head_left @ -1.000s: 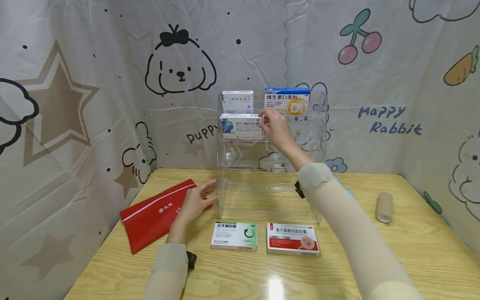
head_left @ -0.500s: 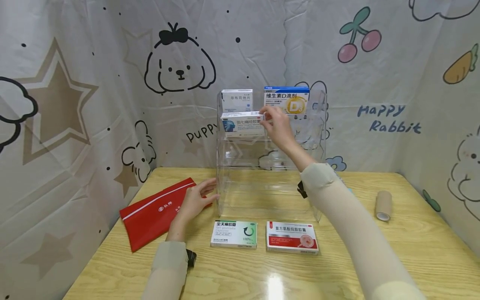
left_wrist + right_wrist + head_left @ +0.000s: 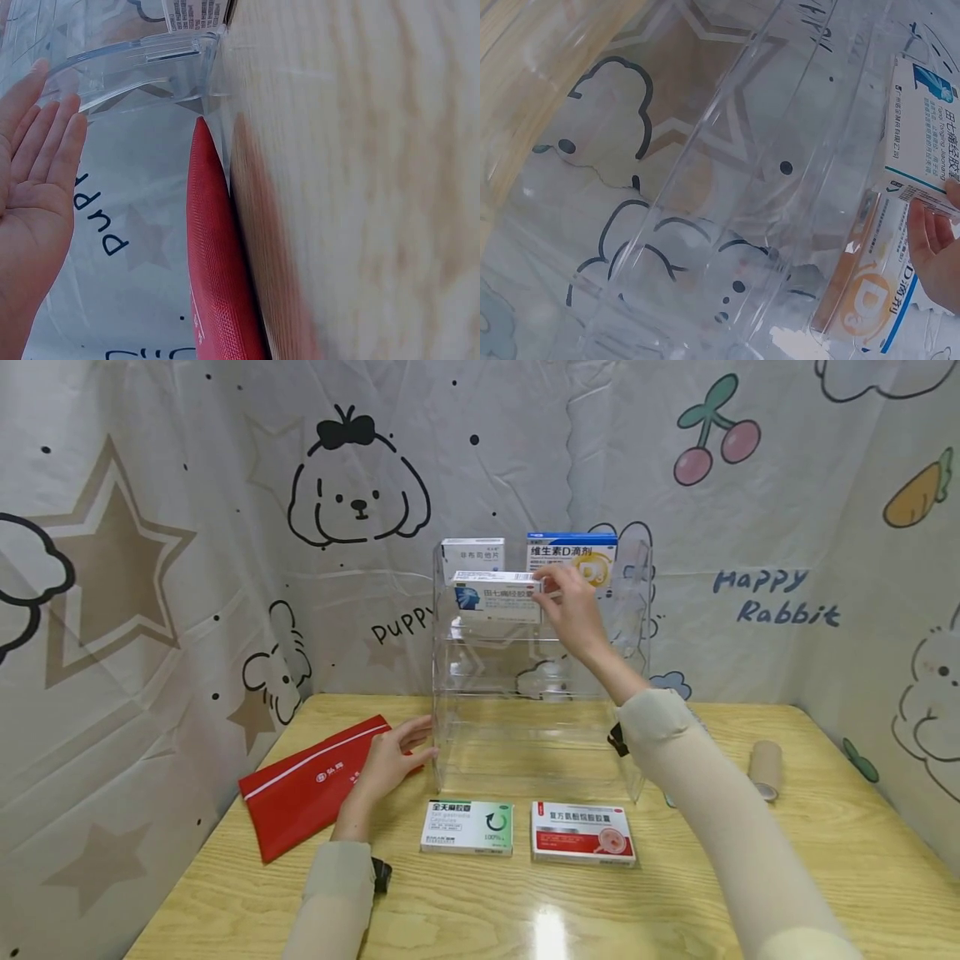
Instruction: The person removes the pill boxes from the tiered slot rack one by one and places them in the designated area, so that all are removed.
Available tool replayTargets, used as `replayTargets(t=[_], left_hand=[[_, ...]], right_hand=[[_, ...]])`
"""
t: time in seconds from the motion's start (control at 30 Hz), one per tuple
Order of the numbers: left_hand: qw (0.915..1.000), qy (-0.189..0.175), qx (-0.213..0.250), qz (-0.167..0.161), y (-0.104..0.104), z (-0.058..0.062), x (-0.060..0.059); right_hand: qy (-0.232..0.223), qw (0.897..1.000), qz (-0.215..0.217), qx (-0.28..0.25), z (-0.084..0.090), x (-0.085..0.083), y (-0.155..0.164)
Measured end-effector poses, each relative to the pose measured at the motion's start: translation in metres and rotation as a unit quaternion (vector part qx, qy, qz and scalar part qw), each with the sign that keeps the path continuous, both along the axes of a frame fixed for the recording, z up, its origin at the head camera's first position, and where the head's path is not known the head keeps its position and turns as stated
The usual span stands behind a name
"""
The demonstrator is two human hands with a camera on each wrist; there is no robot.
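Observation:
My right hand point(image 3: 576, 610) pinches the right end of a white medicine box point(image 3: 497, 602) with a blue head picture, held in front of the upper part of a clear tiered display rack point(image 3: 517, 695). Behind it on the top tier stand a white medicine box point(image 3: 474, 554) and a blue-topped vitamin D drops box point(image 3: 558, 550), both partly covered. In the right wrist view the pinched box point(image 3: 919, 131) appears at the right edge, near the vitamin D box point(image 3: 866, 300). My left hand point(image 3: 386, 764) is at the rack's left side, its fingers extended; contact is hard to tell.
A green-and-white capsule box point(image 3: 467, 828) and a red-and-white capsule box point(image 3: 582, 835) lie flat before the rack. Under and beside the left hand lies a red zip pouch point(image 3: 307, 785). To the right is a brown cardboard-coloured roll point(image 3: 765, 768). Printed curtains enclose the table.
My right hand has raised the pinched medicine box from the rack's second tier and shifted it slightly right. It now covers more of the top-tier boxes. The left hand stays put.

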State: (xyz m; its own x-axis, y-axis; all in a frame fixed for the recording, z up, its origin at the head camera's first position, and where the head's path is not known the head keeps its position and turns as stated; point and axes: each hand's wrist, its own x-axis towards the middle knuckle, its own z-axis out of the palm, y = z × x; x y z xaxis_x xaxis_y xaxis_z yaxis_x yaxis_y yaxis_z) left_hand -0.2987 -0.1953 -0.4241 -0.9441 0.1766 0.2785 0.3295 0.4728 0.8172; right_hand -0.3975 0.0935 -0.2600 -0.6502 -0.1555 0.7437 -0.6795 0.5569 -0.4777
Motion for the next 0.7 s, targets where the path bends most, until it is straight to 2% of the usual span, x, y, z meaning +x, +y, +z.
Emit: replayTargets(t=[0.37, 0.7], left_hand=[[1.0, 0.002, -0.004, -0.002, -0.001, 0.0, -0.001], [1.0, 0.004, -0.002, -0.007, 0.001, 0.004, 0.004]], right_hand=[[0.018, 0.999, -0.003, -0.05, -0.008, 0.016, 0.019], [0.023, 0.999, 0.029, -0.04, -0.025, 0.043, 0.035]])
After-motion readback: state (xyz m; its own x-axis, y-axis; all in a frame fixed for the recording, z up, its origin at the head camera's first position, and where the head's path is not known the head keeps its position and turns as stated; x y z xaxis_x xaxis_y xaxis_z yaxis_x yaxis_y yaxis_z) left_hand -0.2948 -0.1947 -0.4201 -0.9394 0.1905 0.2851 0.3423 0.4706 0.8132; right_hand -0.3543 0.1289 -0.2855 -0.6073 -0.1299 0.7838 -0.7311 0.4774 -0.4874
